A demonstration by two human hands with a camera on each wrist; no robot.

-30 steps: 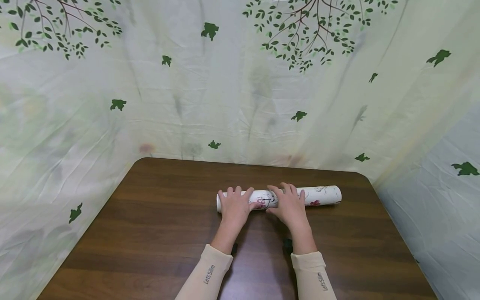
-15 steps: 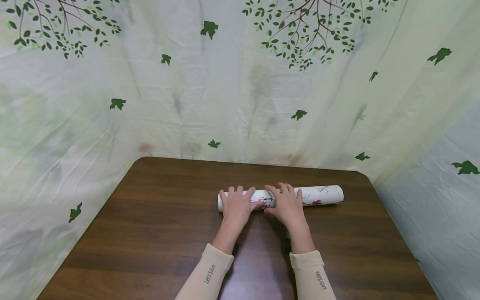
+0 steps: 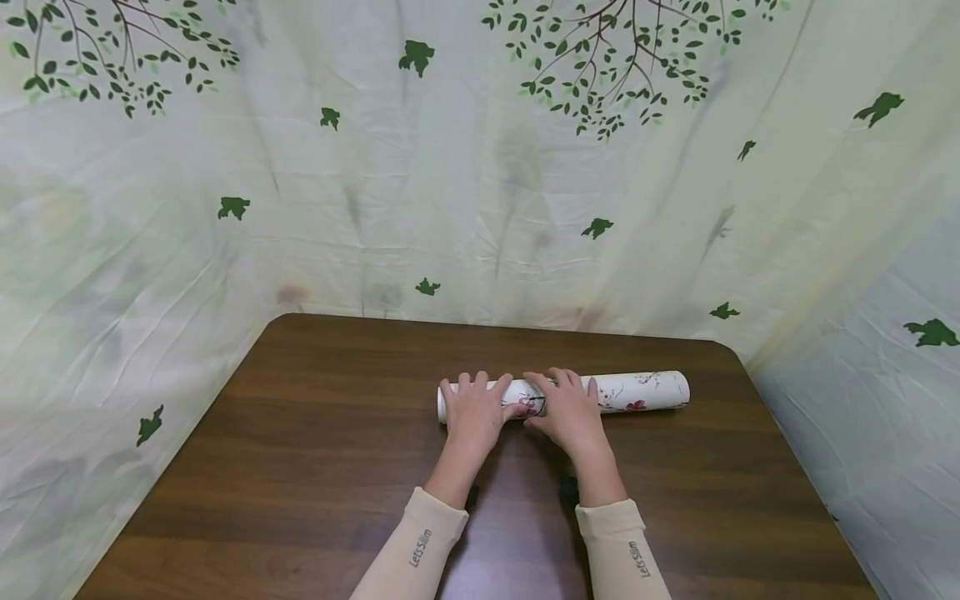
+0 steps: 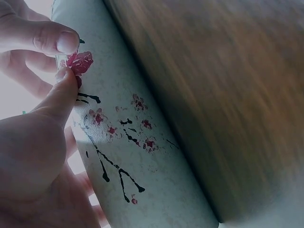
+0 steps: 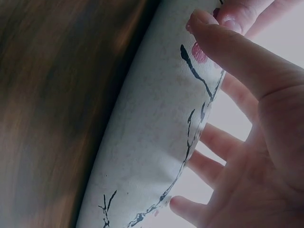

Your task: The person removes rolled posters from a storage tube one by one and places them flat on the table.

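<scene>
A white roll [image 3: 641,392] printed with pink blossoms and dark branches lies crosswise on the brown table [image 3: 337,467]. My left hand [image 3: 474,412] holds it near its left end, fingers over the far side and thumb on the near side. Just right of it, my right hand [image 3: 572,412] holds the roll's middle in the same way. In the left wrist view the left thumb [image 4: 57,97] touches the printed surface, close beside the right thumb. The right wrist view shows the right thumb [image 5: 237,50] across the near face and fingers reaching behind the roll.
Pale cloth curtains [image 3: 465,183] with printed leaves and branches hang behind the table and along both sides. The table's far edge runs a little beyond the roll. Beige sleeves [image 3: 615,542] cover both forearms.
My right hand has slid a little left along the roll, closer to the left hand. The roll and my left hand have shifted slightly right.
</scene>
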